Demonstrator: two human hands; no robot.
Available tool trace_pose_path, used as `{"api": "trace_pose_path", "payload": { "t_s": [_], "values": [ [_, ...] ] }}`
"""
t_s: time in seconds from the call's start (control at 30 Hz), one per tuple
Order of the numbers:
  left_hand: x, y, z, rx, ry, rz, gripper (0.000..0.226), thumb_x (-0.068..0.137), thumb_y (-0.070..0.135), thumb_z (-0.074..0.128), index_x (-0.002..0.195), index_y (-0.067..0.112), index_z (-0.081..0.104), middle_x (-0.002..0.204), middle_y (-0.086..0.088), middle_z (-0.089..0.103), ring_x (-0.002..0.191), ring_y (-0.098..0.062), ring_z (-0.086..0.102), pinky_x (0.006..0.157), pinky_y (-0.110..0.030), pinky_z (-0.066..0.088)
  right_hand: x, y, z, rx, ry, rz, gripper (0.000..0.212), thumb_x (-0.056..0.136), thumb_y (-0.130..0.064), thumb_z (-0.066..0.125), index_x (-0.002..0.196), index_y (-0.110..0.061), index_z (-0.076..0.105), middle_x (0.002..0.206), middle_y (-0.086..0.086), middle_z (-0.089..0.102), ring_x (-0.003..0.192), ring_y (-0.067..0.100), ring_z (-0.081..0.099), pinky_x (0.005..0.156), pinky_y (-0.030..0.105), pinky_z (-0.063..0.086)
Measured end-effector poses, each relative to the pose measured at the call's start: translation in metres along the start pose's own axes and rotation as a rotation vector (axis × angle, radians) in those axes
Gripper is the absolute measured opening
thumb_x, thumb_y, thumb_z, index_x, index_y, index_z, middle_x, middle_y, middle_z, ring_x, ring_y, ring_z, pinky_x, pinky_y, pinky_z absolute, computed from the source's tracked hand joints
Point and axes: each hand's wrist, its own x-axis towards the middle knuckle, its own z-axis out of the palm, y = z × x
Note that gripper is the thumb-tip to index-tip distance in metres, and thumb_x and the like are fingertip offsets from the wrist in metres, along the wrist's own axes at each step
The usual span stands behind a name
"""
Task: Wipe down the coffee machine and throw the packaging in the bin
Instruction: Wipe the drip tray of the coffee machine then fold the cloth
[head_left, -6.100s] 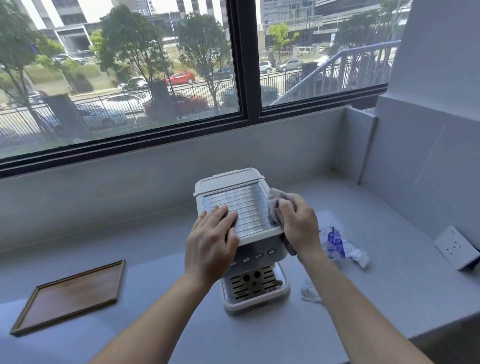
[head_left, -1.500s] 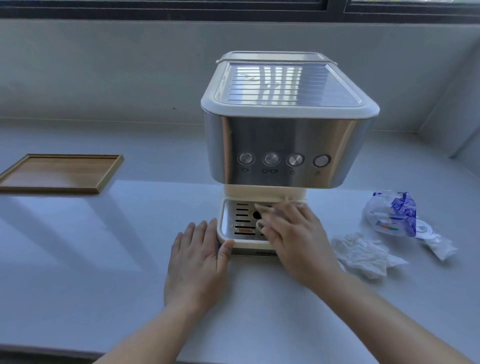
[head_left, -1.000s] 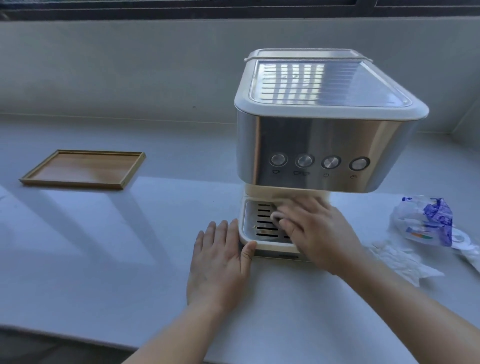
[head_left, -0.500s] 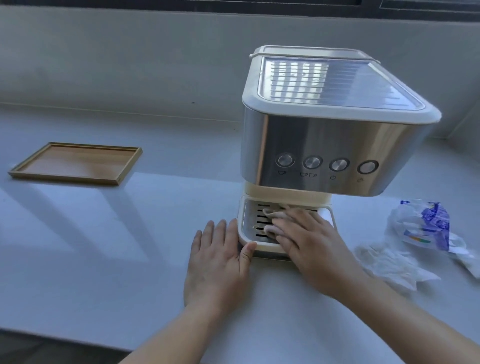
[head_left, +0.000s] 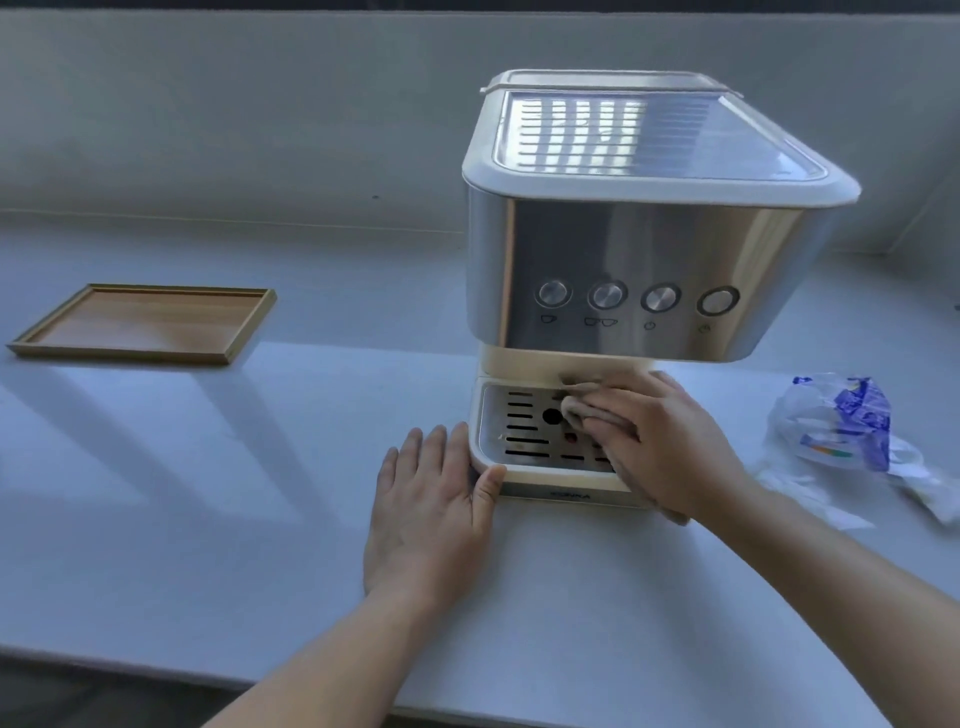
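The coffee machine (head_left: 634, 249), steel-fronted with a cream top and base, stands on the white counter (head_left: 208, 493). Its slotted drip tray (head_left: 519, 431) sticks out at the front. My right hand (head_left: 660, 441) presses a beige cloth (head_left: 576, 408) flat on the right half of that tray, under the machine's overhang. My left hand (head_left: 431, 509) lies flat on the counter, fingers apart, thumb against the tray's front left corner. To the right of the machine lies the packaging: a clear plastic bag with blue print (head_left: 841, 421) and a crumpled white wrapper (head_left: 810, 499).
A wooden tray (head_left: 150, 322) lies on the counter at the far left. A grey wall (head_left: 260, 114) runs behind the counter. The counter's front edge (head_left: 182, 686) is close to me at the bottom. No bin is in view.
My right hand has slid the cloth from the tray's left-middle slots to its right half, uncovering the round hole. My left hand stays put against the tray's corner.
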Motion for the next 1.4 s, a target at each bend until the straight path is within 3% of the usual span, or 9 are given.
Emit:
{"api": "trace_pose_path", "payload": {
  "t_s": [0.13,0.27,0.4,0.53,0.63,0.87,1.0,1.13,1.4],
  "values": [
    [-0.001,0.001,0.000,-0.012,0.001,-0.002,0.078,0.088,0.065,-0.008,0.152,0.026,0.018,0.156,0.006,0.028,0.147,-0.021,0.014,0.122,-0.040,0.008,-0.024,0.002,0.002,-0.044,0.137,0.217,0.021,0.092,-0.024,0.065,0.110,-0.021,0.075,0.118,-0.002,0.065,0.106,0.029,0.056,0.097,0.032,0.044],
    [0.000,0.001,0.001,-0.010,0.007,-0.008,0.079,0.090,0.065,-0.007,0.152,0.025,0.019,0.157,0.005,0.028,0.147,-0.021,0.015,0.123,-0.040,0.008,-0.012,-0.003,0.007,-0.132,0.044,-0.020,0.019,0.092,-0.017,0.066,0.108,-0.021,0.075,0.123,-0.006,0.066,0.103,0.025,0.059,0.095,0.030,0.044],
    [-0.001,0.001,0.000,-0.011,0.008,-0.004,0.076,0.092,0.064,-0.004,0.152,0.025,0.020,0.155,0.005,0.031,0.146,-0.021,0.017,0.122,-0.040,0.010,0.006,0.002,0.010,-0.152,0.063,0.170,0.021,0.095,-0.025,0.058,0.108,-0.020,0.073,0.119,-0.001,0.063,0.103,0.029,0.053,0.090,0.036,0.046],
    [-0.001,0.003,-0.001,0.001,0.010,-0.011,0.079,0.088,0.064,-0.005,0.152,0.025,0.021,0.156,0.005,0.031,0.146,-0.021,0.017,0.122,-0.040,0.010,0.000,-0.025,0.028,-0.167,-0.089,-0.179,0.019,0.096,-0.025,0.055,0.112,-0.024,0.065,0.124,-0.004,0.055,0.109,0.022,0.045,0.096,0.037,0.041],
    [-0.001,0.001,-0.001,-0.007,0.008,-0.007,0.078,0.089,0.064,-0.004,0.152,0.025,0.022,0.155,0.005,0.032,0.146,-0.021,0.018,0.121,-0.040,0.012,0.013,-0.009,0.010,-0.089,-0.116,-0.093,0.023,0.099,-0.037,0.050,0.118,-0.031,0.063,0.129,-0.010,0.050,0.117,0.014,0.043,0.102,0.032,0.039],
    [-0.001,0.000,0.000,-0.014,0.009,0.004,0.077,0.091,0.064,-0.003,0.152,0.024,0.021,0.154,0.004,0.033,0.145,-0.022,0.018,0.121,-0.042,0.012,-0.011,-0.004,0.004,-0.255,0.092,-0.002,0.021,0.097,-0.026,0.057,0.107,-0.017,0.073,0.102,0.004,0.064,0.084,0.032,0.053,0.074,0.043,0.049],
    [-0.001,-0.001,-0.001,-0.019,0.002,0.010,0.077,0.090,0.065,-0.004,0.151,0.025,0.021,0.153,0.006,0.033,0.145,-0.022,0.018,0.121,-0.042,0.012,0.011,-0.007,-0.007,-0.181,0.192,-0.054,0.015,0.089,-0.017,0.061,0.101,-0.019,0.070,0.089,-0.003,0.071,0.079,0.025,0.060,0.065,0.034,0.052],
    [0.000,-0.002,0.000,-0.021,0.004,0.013,0.076,0.092,0.065,-0.003,0.151,0.025,0.023,0.153,0.004,0.034,0.145,-0.023,0.019,0.121,-0.042,0.014,0.002,-0.013,0.002,-0.160,0.426,-0.199,0.019,0.098,-0.017,0.059,0.114,-0.017,0.070,0.111,-0.003,0.064,0.097,0.023,0.056,0.084,0.032,0.046],
    [-0.001,0.000,-0.003,-0.036,0.003,0.004,0.080,0.089,0.066,-0.006,0.151,0.025,0.023,0.153,0.004,0.034,0.145,-0.023,0.019,0.121,-0.042,0.014,-0.032,-0.004,0.013,-0.201,0.052,-0.108,0.034,0.101,-0.041,0.044,0.132,-0.037,0.056,0.133,-0.014,0.052,0.113,0.020,0.049,0.095,0.037,0.039]
  ]
}}
